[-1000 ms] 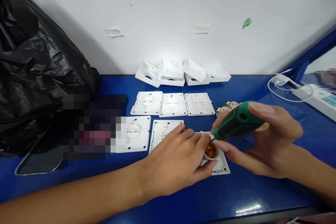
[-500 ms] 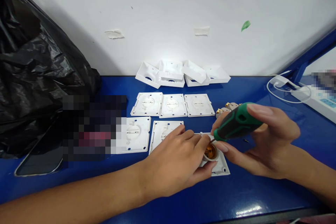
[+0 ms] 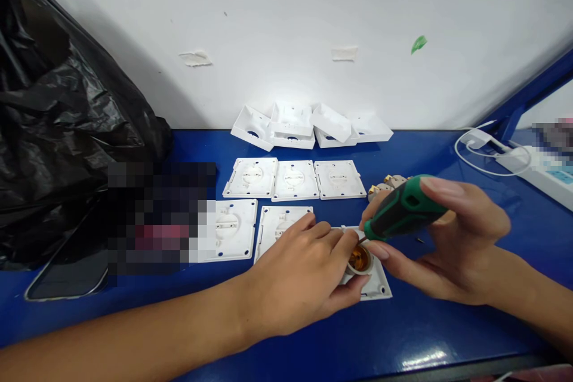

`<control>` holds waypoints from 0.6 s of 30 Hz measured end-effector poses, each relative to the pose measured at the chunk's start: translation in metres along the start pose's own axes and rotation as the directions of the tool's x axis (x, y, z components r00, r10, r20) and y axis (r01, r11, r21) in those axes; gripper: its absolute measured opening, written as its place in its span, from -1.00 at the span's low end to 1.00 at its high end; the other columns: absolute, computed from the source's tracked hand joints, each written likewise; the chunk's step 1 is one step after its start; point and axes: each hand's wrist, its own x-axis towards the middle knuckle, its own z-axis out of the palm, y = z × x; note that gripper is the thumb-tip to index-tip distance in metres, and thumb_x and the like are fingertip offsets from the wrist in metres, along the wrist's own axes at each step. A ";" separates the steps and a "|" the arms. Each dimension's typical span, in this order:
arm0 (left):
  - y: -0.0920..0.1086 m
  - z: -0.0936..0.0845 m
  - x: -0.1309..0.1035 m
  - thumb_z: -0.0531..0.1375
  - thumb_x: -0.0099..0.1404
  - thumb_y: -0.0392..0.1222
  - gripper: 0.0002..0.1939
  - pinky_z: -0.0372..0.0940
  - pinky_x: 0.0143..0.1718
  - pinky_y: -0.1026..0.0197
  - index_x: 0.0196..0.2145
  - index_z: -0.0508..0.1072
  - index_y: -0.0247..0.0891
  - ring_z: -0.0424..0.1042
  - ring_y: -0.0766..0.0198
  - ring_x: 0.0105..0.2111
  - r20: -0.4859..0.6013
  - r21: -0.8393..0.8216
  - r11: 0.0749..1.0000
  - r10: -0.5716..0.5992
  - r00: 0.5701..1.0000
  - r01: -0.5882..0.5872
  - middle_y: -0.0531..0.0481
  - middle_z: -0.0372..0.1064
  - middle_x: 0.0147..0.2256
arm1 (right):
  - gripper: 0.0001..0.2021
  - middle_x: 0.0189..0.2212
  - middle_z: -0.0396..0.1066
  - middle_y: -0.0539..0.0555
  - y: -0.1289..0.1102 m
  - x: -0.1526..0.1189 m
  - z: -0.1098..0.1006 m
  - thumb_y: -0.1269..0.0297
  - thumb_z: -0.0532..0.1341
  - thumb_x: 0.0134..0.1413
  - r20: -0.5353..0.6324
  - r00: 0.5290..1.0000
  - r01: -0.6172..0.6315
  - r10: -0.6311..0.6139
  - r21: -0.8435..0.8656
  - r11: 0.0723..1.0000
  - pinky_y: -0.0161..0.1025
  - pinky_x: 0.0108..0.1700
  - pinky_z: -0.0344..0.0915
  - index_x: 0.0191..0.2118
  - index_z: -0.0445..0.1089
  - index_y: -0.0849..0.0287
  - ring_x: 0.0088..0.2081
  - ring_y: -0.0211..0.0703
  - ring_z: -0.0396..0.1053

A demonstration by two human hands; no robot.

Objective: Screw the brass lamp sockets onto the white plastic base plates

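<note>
Presently both my hands are at the round socket (image 3: pixel 359 259), a pale cup with a copper-coloured interior, located at the right end of the nearer row, over a white plate (image 3: pixel 382 287).

Left hand (image 3: pixel 308 268): fingers grasping the cup, index along its far left rim, thumb against its near side. Part of the plate is covered by this hand.

Right hand (image 3: pixel 452 245): fingers closed about the green-and-black handle of a screwdriver (image 3: pixel 405 209), one fingertip near its butt end, another beside the cup's rim. Tool is tilted, handle up to the right, shaft down to the left towards the rim. The tip is hidden; I cannot tell whether it is seated on a screw.

Surroundings: two further plates lie to the left in the same row, one partly behind my left hand. Back row (image 3: pixel 294 179): three plates, side by side, each with a round raised centre. Behind these, against the wall, white open boxes (image 3: pixel 292 119), some overlapping. Metal fittings (image 3: pixel 378 190) sit just beyond the screwdriver, partly covered. A small dark piece (image 3: pixel 419 240) lies on the blue tabletop (image 3: pixel 358 346), near my right hand.
</note>
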 end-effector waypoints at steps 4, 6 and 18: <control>0.000 0.000 0.000 0.18 0.50 -0.07 -0.80 0.32 -0.03 -0.04 -0.26 0.35 -0.22 0.54 0.10 -0.29 0.009 -0.003 1.000 0.004 1.000 -0.004 0.01 0.50 -0.31 | 0.02 0.15 0.47 0.00 0.000 -0.001 0.001 0.47 0.41 0.14 -0.001 1.000 -0.011 0.011 0.005 1.000 -0.22 -0.31 0.55 0.50 -0.19 -0.23 -0.32 -0.18 0.53; 0.000 0.000 0.000 0.20 0.49 -0.06 -0.79 0.31 -0.02 -0.04 -0.26 0.35 -0.22 0.53 0.10 -0.29 0.007 -0.002 1.000 0.002 1.000 -0.002 0.01 0.50 -0.31 | 0.02 0.18 0.45 -0.01 0.000 -0.001 0.001 0.47 0.41 0.13 -0.005 1.000 -0.012 0.012 0.004 1.000 -0.21 -0.29 0.56 0.50 -0.19 -0.23 -0.31 -0.18 0.54; 0.000 0.000 -0.001 0.21 0.49 -0.06 -0.79 0.30 -0.01 -0.07 -0.26 0.35 -0.22 0.53 0.09 -0.29 0.003 -0.004 1.000 0.012 1.000 -0.012 0.01 0.51 -0.29 | 0.08 0.32 0.31 -0.01 -0.001 -0.002 -0.003 0.54 0.43 0.08 0.031 1.000 -0.004 0.004 0.002 1.000 -0.23 -0.16 0.59 0.50 -0.21 -0.20 -0.20 -0.17 0.57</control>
